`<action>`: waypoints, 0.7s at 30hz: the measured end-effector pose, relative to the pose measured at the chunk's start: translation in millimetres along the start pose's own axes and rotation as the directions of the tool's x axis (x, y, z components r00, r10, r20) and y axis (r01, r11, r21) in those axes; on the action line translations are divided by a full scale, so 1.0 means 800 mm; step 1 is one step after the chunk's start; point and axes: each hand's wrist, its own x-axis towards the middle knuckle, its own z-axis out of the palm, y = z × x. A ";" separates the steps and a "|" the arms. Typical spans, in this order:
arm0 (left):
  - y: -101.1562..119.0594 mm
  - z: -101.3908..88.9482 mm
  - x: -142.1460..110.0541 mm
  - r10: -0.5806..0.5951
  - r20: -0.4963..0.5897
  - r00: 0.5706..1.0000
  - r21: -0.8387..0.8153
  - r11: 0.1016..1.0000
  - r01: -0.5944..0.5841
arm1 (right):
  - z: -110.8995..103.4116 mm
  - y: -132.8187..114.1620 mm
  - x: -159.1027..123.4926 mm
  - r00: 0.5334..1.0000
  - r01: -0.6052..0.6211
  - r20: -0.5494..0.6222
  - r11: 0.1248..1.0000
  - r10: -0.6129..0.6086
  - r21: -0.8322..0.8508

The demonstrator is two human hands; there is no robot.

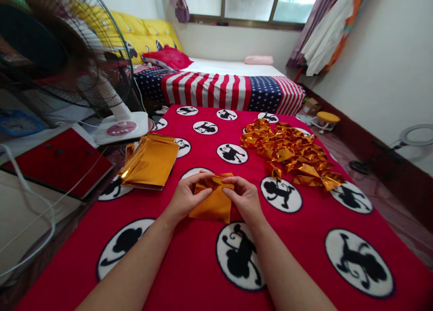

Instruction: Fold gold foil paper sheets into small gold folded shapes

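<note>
A sheet of shiny gold foil paper is pinched between my two hands at the middle of the red cloth. My left hand grips its left upper edge, thumb on top and fingers behind. On the other side, my right hand pinches the right upper edge in the same way. The paper's top edge looks bent over between my thumbs, while its lower part hangs flat towards me. To the left lies a stack of flat gold foil sheets. Many folded gold foil pieces lie heaped on the right.
The red cloth with round monkey prints covers the table. A fan stands at the left beside a red board and a white cable. Beyond the table is a bed; a yellow stool stands at the right.
</note>
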 end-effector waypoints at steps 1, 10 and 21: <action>0.000 -0.001 0.000 0.004 0.020 1.000 0.007 1.000 -0.004 | 0.000 -0.001 0.000 1.000 -0.005 0.006 1.000 0.005 0.005; -0.008 -0.002 -0.001 -0.058 0.026 0.998 0.064 0.996 0.057 | -0.001 -0.001 -0.001 0.996 -0.050 0.066 0.998 0.051 -0.025; -0.001 -0.002 0.001 -0.044 0.005 0.999 0.121 0.992 0.043 | 0.000 0.003 0.000 0.999 0.005 0.050 0.990 0.002 -0.143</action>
